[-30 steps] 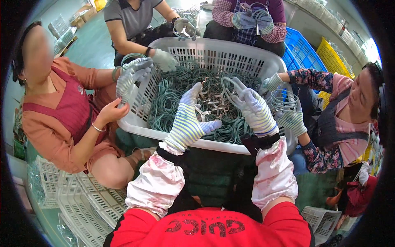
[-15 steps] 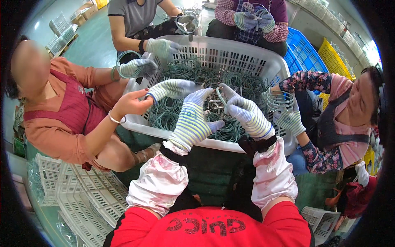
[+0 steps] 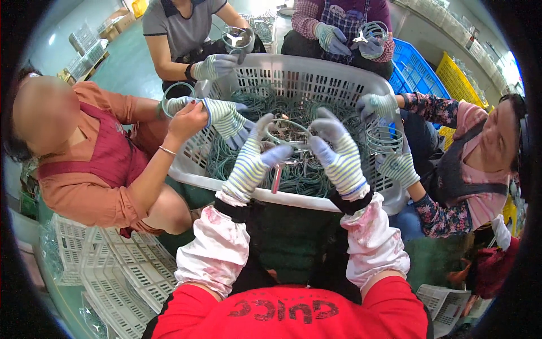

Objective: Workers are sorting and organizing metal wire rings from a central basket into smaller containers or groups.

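A green wire ring (image 3: 289, 121) spans the gap between my two hands over the crate. My left hand (image 3: 248, 164), in a striped glove, grips its left side with fingers and thumb curved. On its right side, my right hand (image 3: 342, 158) holds it in the same way; the exact fingertip contact is hard to see. Beneath lie many loose green wire rings (image 3: 226, 164) and some shiny metal pieces (image 3: 299, 155) in the white slotted plastic crate (image 3: 305, 201). A slim reddish piece (image 3: 276, 179) shows beside my left thumb.
Co-workers sit round the crate, their gloved hands (image 3: 214, 66) near its rim. The person at right holds several stacked rings (image 3: 385, 138). White crates (image 3: 127, 265) stand at lower left. Blue (image 3: 418, 70) and yellow crates (image 3: 460, 79) stand at the back right.
The ring has turned from edge-on to a wide loop between my hands. My left hand has shifted slightly left and down. The left co-worker's gloved hand has lowered; the right co-worker's free hand has risen to the rim.
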Demonstrator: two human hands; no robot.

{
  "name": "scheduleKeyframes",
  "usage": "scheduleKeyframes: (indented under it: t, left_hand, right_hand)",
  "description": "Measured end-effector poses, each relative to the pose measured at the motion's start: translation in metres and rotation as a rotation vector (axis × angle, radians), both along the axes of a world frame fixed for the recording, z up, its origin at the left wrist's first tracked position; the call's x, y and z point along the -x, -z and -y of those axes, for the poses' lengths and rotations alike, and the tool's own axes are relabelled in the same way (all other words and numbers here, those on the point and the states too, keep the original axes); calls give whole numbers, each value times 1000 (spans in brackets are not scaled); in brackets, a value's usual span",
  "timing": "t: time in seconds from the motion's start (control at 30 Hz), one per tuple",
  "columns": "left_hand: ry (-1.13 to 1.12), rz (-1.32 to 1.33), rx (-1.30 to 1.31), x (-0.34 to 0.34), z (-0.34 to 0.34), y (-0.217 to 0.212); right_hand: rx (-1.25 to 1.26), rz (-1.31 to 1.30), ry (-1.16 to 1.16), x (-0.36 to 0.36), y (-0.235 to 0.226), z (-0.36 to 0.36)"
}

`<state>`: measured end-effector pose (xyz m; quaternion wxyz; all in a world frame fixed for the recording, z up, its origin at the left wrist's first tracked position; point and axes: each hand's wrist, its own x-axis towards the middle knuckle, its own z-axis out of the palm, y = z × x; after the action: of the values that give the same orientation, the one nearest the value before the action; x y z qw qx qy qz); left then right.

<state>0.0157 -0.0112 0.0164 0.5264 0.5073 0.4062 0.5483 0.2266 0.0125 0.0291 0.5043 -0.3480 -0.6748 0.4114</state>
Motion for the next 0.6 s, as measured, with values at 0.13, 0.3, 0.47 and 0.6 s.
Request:
scheduleKeyframes:
  t: [0.13, 0.3, 0.47, 0.6]
  left_hand:
    - [134, 569, 266, 15, 4, 1]
    - [216, 848, 414, 15, 1, 6]
    - [144, 729, 342, 8, 4, 11]
    - [125, 775, 268, 10, 5, 9]
  right_hand:
    - [-5, -17, -115, 5, 1, 12]
    - [-182, 213, 3, 8, 11, 9]
    - [-252, 193, 26, 19, 5, 23]
    - [-383, 212, 104, 31, -2, 29]
